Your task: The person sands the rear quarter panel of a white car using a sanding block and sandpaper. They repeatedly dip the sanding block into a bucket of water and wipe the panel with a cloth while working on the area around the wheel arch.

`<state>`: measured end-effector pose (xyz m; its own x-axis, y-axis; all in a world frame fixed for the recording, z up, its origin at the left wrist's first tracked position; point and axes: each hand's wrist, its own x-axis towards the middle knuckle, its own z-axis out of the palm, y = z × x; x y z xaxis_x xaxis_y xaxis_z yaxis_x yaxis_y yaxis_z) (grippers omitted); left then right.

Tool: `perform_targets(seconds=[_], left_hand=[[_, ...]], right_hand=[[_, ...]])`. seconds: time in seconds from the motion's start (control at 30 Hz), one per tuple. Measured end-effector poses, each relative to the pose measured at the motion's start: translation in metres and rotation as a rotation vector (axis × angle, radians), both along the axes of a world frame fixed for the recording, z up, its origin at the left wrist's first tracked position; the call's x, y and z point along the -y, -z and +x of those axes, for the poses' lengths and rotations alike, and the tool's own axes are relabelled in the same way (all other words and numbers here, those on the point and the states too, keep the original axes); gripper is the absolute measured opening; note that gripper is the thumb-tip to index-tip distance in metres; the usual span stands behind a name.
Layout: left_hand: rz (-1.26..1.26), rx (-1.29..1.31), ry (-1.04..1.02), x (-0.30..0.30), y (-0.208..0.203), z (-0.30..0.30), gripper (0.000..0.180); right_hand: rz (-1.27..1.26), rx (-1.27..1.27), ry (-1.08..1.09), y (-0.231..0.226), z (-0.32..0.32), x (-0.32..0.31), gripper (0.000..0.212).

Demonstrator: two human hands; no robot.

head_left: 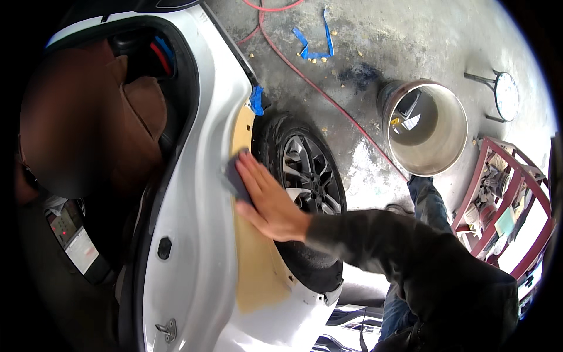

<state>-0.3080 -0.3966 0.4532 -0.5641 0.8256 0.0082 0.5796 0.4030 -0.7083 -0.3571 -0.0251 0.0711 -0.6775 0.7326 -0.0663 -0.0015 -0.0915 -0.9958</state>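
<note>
My right hand [267,196] presses a dark grey sanding block [235,179] flat to the car's side, fingers stretched along it and thumb at its lower edge. Under and around the block runs a tan, filler-like patch [253,276] on the silver-white body panel [193,258], following the edge above the wheel arch. The wheel [311,170], with a black tyre, sits just right of my hand. A piece of blue tape [257,101] sticks to the panel at the patch's far end. My left hand is out of view.
Inside the door opening at left is a person in a brown jacket [143,108]. A metal drum [457,126], a stool [506,97] and a dark red cart [516,182] stand at right. A red hose [328,88] and blue tape strip [305,51] lie on the floor.
</note>
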Motion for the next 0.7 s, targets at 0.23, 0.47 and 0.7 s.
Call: perform_targets(seconds=[0.23,0.47,0.7], left_hand=[[0.027,0.032,0.008,-0.017,0.013,-0.018,0.075],[0.035,0.001,-0.035,-0.016,0.009,-0.009,0.074],[0.068,-0.002,-0.033,-0.016,0.017,-0.007,0.073]], right_hand=[[-0.151,0.109,0.103,0.089,-0.051,-0.081,0.080],[-0.035,0.086,0.066,0.067,-0.042,-0.063,0.069],[-0.174,0.152,0.070,0.107,-0.063,-0.104,0.063]])
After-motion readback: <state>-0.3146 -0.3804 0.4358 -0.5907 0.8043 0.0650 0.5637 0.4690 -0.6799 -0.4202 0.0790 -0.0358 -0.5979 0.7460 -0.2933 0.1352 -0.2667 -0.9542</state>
